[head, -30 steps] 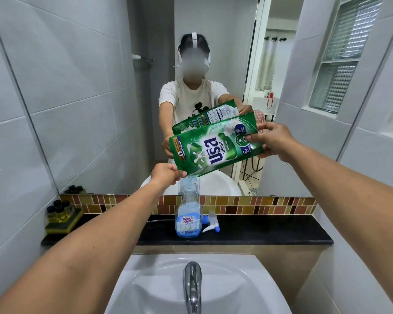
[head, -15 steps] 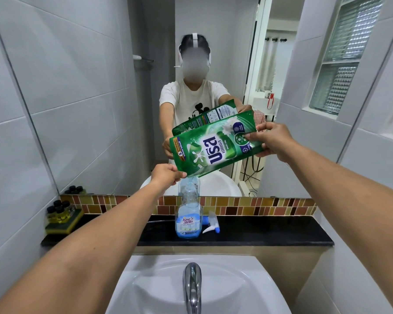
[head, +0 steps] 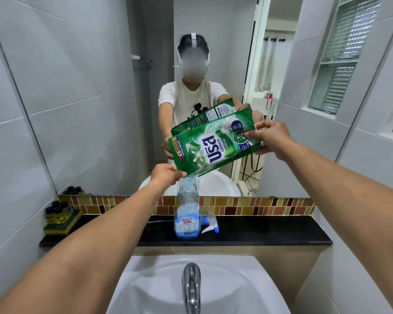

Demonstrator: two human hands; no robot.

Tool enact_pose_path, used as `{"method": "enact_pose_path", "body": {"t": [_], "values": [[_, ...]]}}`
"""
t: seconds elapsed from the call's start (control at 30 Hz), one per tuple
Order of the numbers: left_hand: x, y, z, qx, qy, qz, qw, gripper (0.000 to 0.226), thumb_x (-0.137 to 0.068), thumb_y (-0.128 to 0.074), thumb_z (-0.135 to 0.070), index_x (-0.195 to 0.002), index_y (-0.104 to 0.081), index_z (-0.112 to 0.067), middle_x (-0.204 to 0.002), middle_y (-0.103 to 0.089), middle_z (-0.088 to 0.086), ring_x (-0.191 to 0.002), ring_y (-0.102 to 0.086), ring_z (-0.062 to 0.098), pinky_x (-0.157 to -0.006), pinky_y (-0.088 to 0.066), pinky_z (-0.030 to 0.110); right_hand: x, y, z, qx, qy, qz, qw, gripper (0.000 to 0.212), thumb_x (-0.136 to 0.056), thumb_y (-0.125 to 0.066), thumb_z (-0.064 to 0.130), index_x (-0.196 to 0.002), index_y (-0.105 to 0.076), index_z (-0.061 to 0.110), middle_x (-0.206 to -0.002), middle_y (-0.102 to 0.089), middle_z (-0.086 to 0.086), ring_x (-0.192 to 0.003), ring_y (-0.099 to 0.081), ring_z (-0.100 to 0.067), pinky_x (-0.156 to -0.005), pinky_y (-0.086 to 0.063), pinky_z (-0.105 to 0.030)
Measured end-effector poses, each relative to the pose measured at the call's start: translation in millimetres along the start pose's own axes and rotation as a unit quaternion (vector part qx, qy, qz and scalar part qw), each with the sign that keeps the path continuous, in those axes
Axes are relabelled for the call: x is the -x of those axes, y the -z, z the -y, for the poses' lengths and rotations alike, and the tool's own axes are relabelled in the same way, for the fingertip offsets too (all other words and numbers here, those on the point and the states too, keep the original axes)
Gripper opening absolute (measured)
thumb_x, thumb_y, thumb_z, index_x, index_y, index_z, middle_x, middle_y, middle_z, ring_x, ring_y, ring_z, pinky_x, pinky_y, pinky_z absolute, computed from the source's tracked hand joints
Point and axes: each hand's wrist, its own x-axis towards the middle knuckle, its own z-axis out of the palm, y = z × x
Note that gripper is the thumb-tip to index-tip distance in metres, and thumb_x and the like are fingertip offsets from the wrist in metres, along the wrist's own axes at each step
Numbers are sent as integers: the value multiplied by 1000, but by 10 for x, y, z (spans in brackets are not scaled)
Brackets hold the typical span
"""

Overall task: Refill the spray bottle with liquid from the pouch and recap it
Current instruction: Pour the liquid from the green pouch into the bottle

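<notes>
Left hand (head: 166,175): fingers pinched on the pouch's low spout corner, just above the bottle mouth.

Pouch (head: 213,147): green refill, held tilted, spout end down left. Likely soft, sagging film, load shifting as it drains; best held at both ends, as here.

Spray bottle (head: 187,219): clear, uncapped, upright on the dark shelf (head: 270,232) behind the basin. Probably light and easily tipped; hold by the neck.

Trigger cap (head: 210,225): lying just right of the bottle.

Right hand (head: 270,138): fingers closed on the pouch's raised end.
</notes>
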Motion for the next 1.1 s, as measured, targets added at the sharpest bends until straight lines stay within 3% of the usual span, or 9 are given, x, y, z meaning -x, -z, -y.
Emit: {"method": "enact_pose_path", "body": {"t": [0.67,0.93,1.1], "values": [[-13,12,28,-3,4,-3,1000,14,-77,-84,-8,-73,-71,-5,-77,-69,8,-71,-58,20,-63,-50,28,-7,-45,13,3,-1,-1,1000,24,-82,-79,13,-91,-58,17,-100,-74,-9,-88,-74,-27,-57,-61,-35],[-7,21,25,-3,-2,2,1000,21,-76,-84,-8,-64,-67,-11,-73,-68,7,-71,-58,20,-62,-49,27,-22,-63,11,0,-1,-9,1000,23,-81,-79,13,-93,-58,16,-98,-73,-8,-90,-73,-28,-73,-62,-45],[-3,28,13,-5,-2,2,1000,24,-75,-85,-7,-61,-66,-13,-76,-69,9,-74,-60,22,-66,-51,30,-10,-65,23,-5,3,-12,1000,23,-82,-78,13,-92,-58,16,-99,-73,-7,-89,-73,-26,-70,-62,-41]]}}
